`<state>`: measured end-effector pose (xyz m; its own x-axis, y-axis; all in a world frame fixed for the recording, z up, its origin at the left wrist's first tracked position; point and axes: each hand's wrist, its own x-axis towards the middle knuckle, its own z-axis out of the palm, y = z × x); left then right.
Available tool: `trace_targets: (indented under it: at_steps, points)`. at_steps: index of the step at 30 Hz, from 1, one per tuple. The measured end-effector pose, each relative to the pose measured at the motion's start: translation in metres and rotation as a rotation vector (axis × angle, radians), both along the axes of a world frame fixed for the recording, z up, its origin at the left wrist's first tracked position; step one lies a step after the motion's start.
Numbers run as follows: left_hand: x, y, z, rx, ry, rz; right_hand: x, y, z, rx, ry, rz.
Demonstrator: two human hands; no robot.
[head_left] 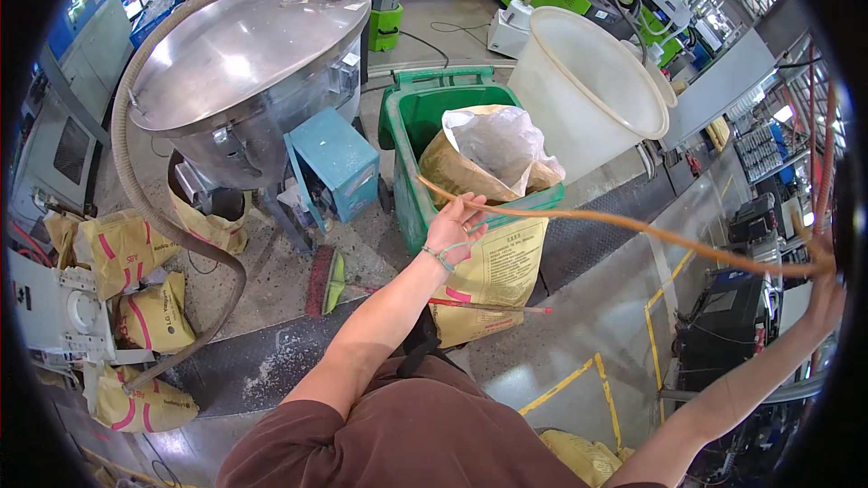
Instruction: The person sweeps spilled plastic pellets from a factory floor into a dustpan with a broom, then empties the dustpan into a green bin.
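Observation:
A thin orange-brown hose (624,224) stretches across in front of me, its free end over the green bin (411,194). My left hand (455,224) is closed on the hose close to that end, palm turned partly up. At the far right rim, my right hand (823,285) grips the same hose, though its fingers are dark and partly hidden. Above that hand a reddish length of hose (825,163) runs upward. An open paper sack (493,149) with a white lining stands inside the bin. A yellow printed sack (495,276) sits against the bin's near side.
A large steel hopper (244,54) with a ribbed hose (122,117) stands at left, beside a blue box (339,158). A brush (325,280) and several yellow sacks (154,312) lie on the floor. A white tub (579,99) is behind the bin; black machines (723,307) stand right.

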<state>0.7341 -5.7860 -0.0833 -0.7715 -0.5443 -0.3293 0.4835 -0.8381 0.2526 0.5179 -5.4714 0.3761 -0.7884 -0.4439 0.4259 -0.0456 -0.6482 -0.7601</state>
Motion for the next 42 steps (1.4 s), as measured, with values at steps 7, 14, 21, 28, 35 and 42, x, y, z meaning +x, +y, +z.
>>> trace_targets:
  at_steps: [7,14,21,28,35,42]
  points:
    - [-0.009,0.012,0.013,-0.404,-0.221,-0.106,-0.006,0.030,-0.162,0.438,0.228,-0.246]
    - [-0.013,0.003,0.032,-0.756,-0.243,0.067,0.035,-0.070,-0.281,0.827,0.406,-0.122]
    - [0.002,-0.015,0.037,-0.821,-0.426,0.119,0.070,-0.164,-0.367,0.840,0.345,0.004]
    - [0.008,-0.018,0.042,-0.516,-0.485,0.066,0.124,-0.214,-0.405,1.105,0.548,-0.085]
    - [0.026,-0.021,0.053,-0.302,-0.440,0.027,0.146,-0.235,-0.430,1.107,0.695,-0.120]
    - [0.054,-0.022,0.060,-0.209,-0.395,-0.089,0.175,-0.239,-0.441,0.971,0.749,-0.026]
